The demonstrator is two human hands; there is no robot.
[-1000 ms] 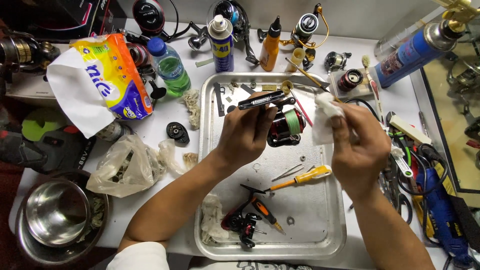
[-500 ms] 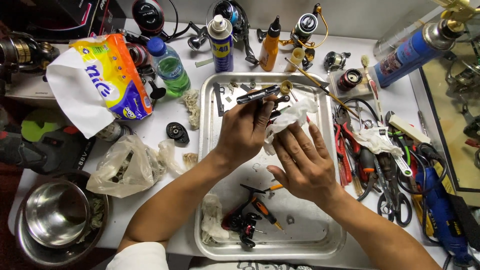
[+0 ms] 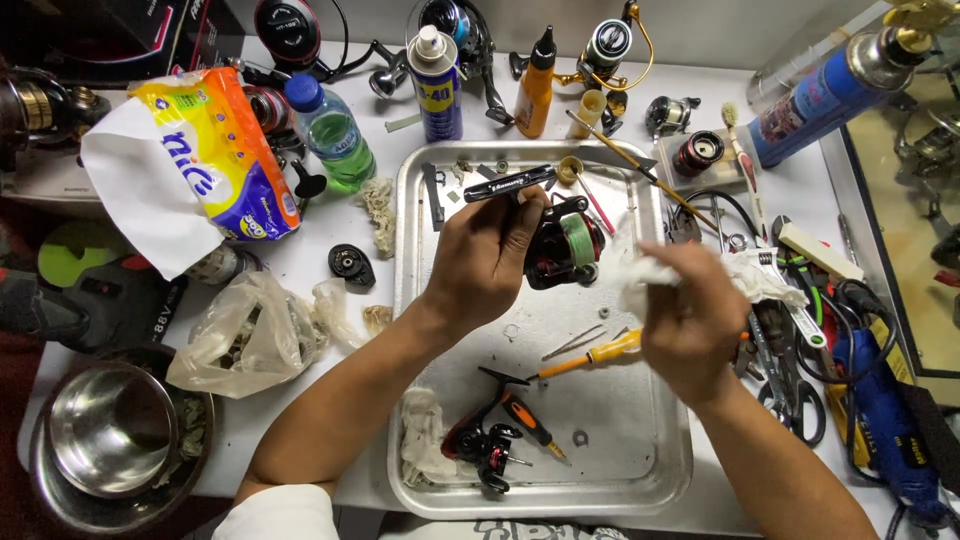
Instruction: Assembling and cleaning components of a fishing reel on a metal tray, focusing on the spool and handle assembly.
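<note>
Over the metal tray [image 3: 640,480], the left hand [image 3: 490,255] clamped the fishing reel [image 3: 562,245] by its rigid, likely greasy body, while the right hand [image 3: 690,320] bunched a soft rag [image 3: 645,275].

Left hand [image 3: 490,262] holds a black reel [image 3: 562,245] over the metal tray [image 3: 640,470]. Right hand [image 3: 690,320] grips a crumpled white tissue [image 3: 745,275], apart from it on the right.
</note>
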